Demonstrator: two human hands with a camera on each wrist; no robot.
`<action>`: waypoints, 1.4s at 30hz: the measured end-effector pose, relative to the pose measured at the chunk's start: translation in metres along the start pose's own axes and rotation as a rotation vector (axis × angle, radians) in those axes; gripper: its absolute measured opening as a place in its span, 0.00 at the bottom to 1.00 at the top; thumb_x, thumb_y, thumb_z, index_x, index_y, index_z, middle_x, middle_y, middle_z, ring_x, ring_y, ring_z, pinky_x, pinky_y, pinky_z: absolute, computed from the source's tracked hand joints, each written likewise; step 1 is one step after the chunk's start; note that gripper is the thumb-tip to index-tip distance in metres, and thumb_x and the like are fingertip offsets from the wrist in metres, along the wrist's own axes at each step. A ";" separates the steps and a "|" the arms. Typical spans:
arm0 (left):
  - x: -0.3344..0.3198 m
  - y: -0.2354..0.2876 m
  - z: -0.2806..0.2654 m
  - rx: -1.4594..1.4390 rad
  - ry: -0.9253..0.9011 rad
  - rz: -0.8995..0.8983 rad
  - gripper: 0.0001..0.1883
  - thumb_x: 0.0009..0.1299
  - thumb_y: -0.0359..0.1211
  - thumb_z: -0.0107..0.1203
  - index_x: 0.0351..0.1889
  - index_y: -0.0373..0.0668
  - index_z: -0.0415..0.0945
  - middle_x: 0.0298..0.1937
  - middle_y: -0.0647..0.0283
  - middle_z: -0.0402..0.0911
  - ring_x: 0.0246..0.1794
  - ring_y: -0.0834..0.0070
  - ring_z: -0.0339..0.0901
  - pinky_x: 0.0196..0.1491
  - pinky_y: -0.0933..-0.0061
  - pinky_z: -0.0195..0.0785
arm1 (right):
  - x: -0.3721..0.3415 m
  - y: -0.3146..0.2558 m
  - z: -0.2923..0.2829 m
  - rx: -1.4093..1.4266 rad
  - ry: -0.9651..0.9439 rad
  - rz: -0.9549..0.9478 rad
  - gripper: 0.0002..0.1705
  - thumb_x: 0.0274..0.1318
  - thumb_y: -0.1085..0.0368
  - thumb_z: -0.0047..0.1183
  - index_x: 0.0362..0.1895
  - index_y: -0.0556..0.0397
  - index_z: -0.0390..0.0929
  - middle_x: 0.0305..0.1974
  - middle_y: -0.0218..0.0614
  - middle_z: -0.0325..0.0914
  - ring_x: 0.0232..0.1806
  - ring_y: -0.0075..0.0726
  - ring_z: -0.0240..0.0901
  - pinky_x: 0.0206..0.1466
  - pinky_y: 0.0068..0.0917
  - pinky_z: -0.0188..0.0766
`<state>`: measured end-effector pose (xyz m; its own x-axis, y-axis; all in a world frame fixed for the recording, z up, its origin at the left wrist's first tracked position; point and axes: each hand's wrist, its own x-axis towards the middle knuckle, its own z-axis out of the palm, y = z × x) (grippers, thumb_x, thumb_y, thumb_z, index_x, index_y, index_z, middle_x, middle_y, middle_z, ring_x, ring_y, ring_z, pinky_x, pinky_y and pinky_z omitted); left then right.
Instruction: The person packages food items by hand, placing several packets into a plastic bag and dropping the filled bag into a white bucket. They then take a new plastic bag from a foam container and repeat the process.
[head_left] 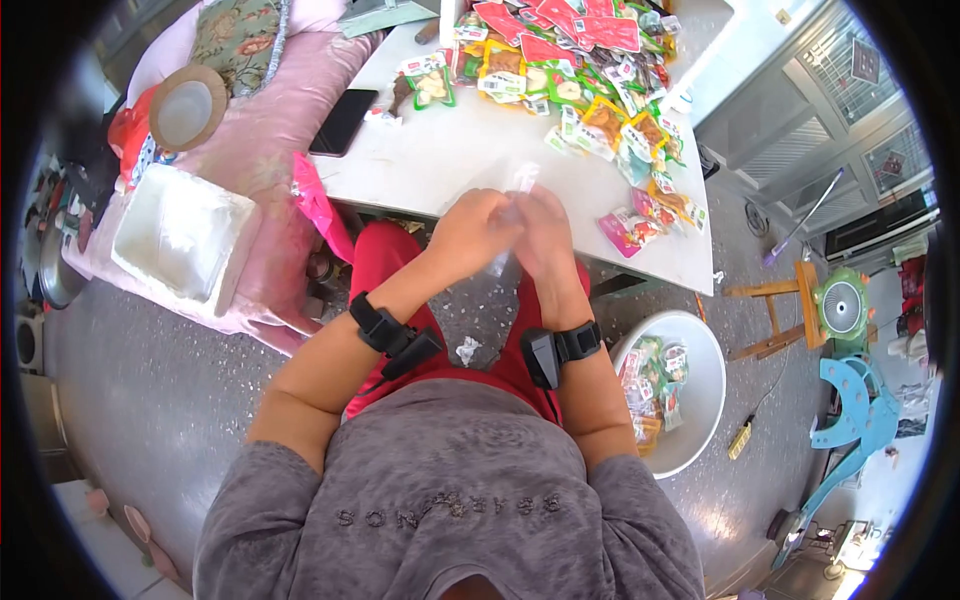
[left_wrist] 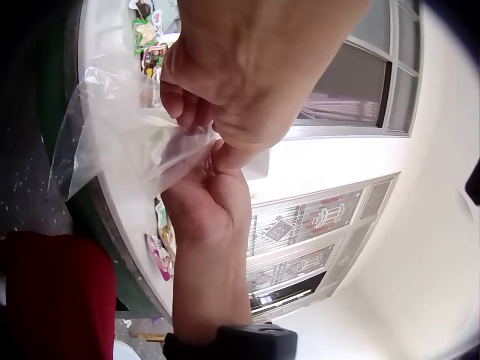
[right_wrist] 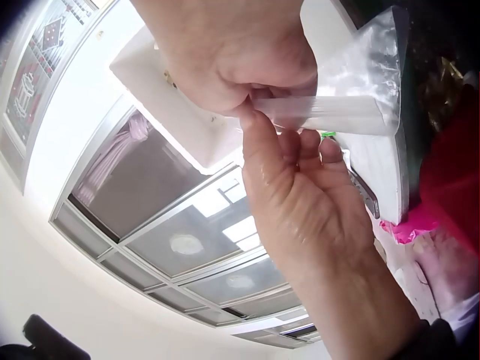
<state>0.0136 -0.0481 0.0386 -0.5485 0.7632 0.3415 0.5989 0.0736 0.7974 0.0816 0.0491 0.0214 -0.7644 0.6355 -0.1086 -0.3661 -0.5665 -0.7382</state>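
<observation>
A clear plastic bag is pinched between both hands above the table's front edge; in the right wrist view the same bag hangs from the fingertips. My left hand and right hand meet at the fingertips, thumbs close together. The left wrist view has the left hand at the top and the right hand below it. In the right wrist view the right hand is above and the left hand below, its fingers curled at the bag's edge.
Small colourful food packets are heaped at the table's back right, with a few packets nearer its right edge. A phone lies at the left. A white bucket with packets stands on the floor at right. A foam box sits at left.
</observation>
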 end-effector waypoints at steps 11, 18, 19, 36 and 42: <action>-0.009 0.009 -0.004 0.070 0.092 0.002 0.12 0.49 0.33 0.55 0.27 0.36 0.66 0.25 0.59 0.67 0.25 0.70 0.66 0.29 0.73 0.60 | -0.021 -0.005 0.014 -0.062 -0.068 -0.042 0.09 0.48 0.72 0.38 0.36 0.62 0.63 0.33 0.40 0.68 0.34 0.33 0.67 0.36 0.30 0.66; -0.016 -0.004 -0.006 -0.227 -0.008 -0.092 0.08 0.53 0.30 0.51 0.27 0.36 0.68 0.25 0.64 0.71 0.25 0.81 0.67 0.31 0.82 0.61 | -0.035 -0.007 0.023 -0.152 -0.046 -0.057 0.08 0.45 0.71 0.43 0.34 0.57 0.66 0.29 0.33 0.68 0.30 0.27 0.65 0.31 0.23 0.64; -0.017 -0.005 -0.005 -0.279 -0.021 -0.119 0.07 0.54 0.30 0.50 0.27 0.36 0.68 0.24 0.65 0.72 0.25 0.83 0.67 0.31 0.83 0.60 | -0.036 -0.007 0.023 -0.175 -0.043 -0.065 0.09 0.44 0.72 0.44 0.34 0.56 0.66 0.29 0.33 0.68 0.29 0.27 0.65 0.31 0.23 0.64; -0.001 0.044 -0.093 0.610 0.686 0.596 0.07 0.45 0.25 0.49 0.23 0.38 0.67 0.24 0.59 0.67 0.24 0.64 0.66 0.26 0.66 0.58 | 0.001 -0.008 0.083 -0.376 -0.100 -0.164 0.09 0.43 0.71 0.42 0.33 0.56 0.64 0.27 0.32 0.66 0.28 0.25 0.66 0.28 0.21 0.64; 0.018 0.019 -0.073 0.654 0.525 0.553 0.05 0.44 0.26 0.48 0.21 0.41 0.66 0.21 0.62 0.63 0.22 0.66 0.64 0.23 0.68 0.58 | 0.029 -0.012 0.083 -0.381 -0.060 -0.099 0.09 0.42 0.71 0.41 0.32 0.58 0.64 0.25 0.33 0.66 0.25 0.25 0.66 0.25 0.20 0.64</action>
<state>-0.0277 -0.0800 0.0963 -0.1893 0.4289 0.8833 0.9639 0.2525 0.0840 0.0201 0.0310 0.0823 -0.7689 0.6394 0.0059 -0.2250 -0.2619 -0.9385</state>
